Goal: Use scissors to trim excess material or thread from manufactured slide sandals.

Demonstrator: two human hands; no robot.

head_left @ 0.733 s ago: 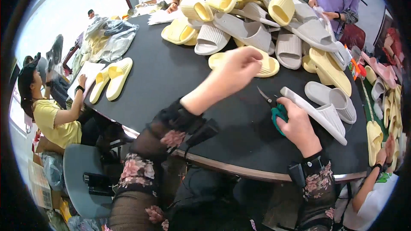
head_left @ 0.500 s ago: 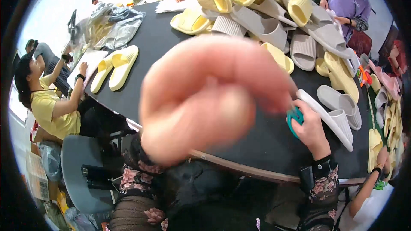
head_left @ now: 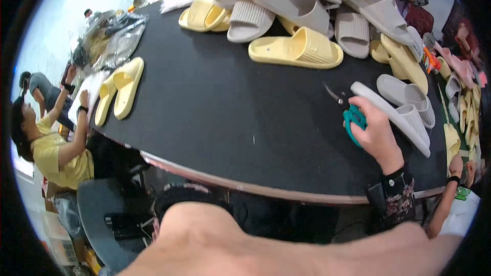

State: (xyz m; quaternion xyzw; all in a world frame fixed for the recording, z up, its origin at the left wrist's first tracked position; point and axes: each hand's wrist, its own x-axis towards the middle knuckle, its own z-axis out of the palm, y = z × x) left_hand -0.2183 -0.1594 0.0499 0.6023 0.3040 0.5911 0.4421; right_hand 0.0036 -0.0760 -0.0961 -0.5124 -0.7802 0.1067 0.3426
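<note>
My right hand [head_left: 378, 135] is wrapped round the teal handles of small scissors [head_left: 354, 122]. Their metal blades point up and left above the black table [head_left: 215, 122]. Just beyond that hand, a pale grey slipper [head_left: 411, 128] lies close to its knuckles, with another grey slipper [head_left: 406, 99] behind it. Very near the camera, my left hand [head_left: 266, 245] looms large along the lower edge. Its fingers run out of sight or are too blurred to make out. A yellow slipper [head_left: 296, 50] rests on its sole ahead of the scissors, at the front of the pile.
Yellow and grey slippers [head_left: 250, 20] are heaped at the far side. A yellow pair [head_left: 123, 89] stands at the left, near clear plastic bags [head_left: 112, 41]. A person in yellow [head_left: 61, 148] sits at the left, and another person's arm [head_left: 450, 189] reaches in at the right.
My left hand has dropped from mid-view to the lower edge. The view has shifted, and the yellow slipper by the pile now shows whole. The scissors stay in my right hand.
</note>
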